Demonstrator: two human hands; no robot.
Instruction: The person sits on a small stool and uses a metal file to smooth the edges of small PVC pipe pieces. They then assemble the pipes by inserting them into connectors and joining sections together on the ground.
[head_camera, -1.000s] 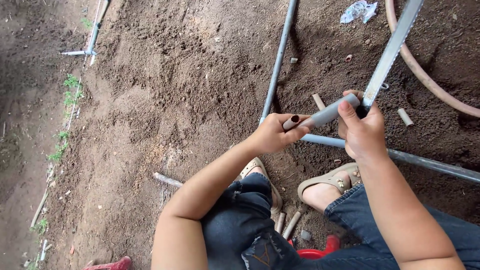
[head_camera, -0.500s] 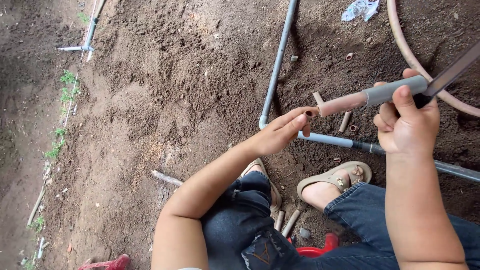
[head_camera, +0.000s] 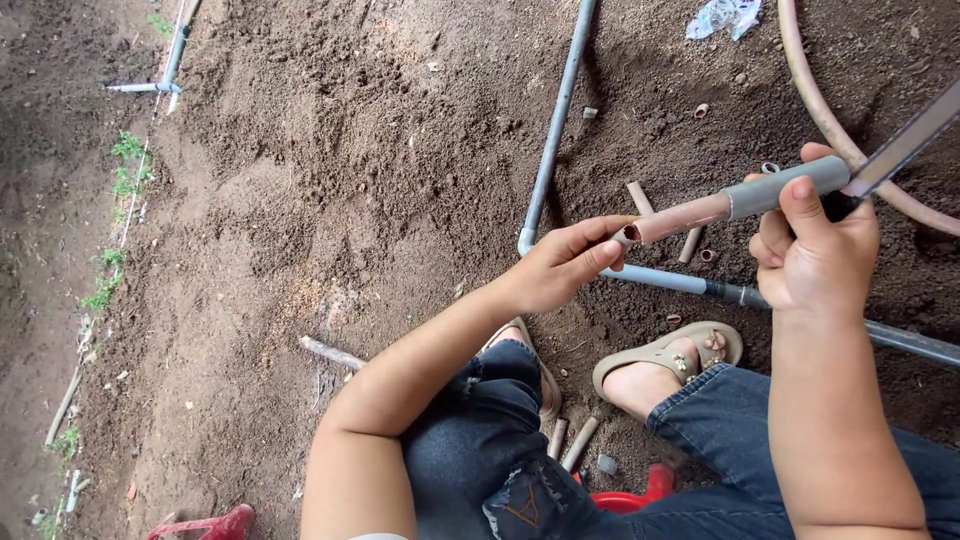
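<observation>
left hand (head_camera: 560, 270) now back at pipe (head_camera: 735, 203) tip, fingertips touching

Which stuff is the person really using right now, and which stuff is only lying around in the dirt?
In use:
- grey pipe with a brownish end piece, gripped by the right hand
- left hand, fingertips at the open end

Just lying about:
- long grey pipe on the soil
- short cut pipe bits
- hose
- crumpled plastic wrapper
- red object
</observation>
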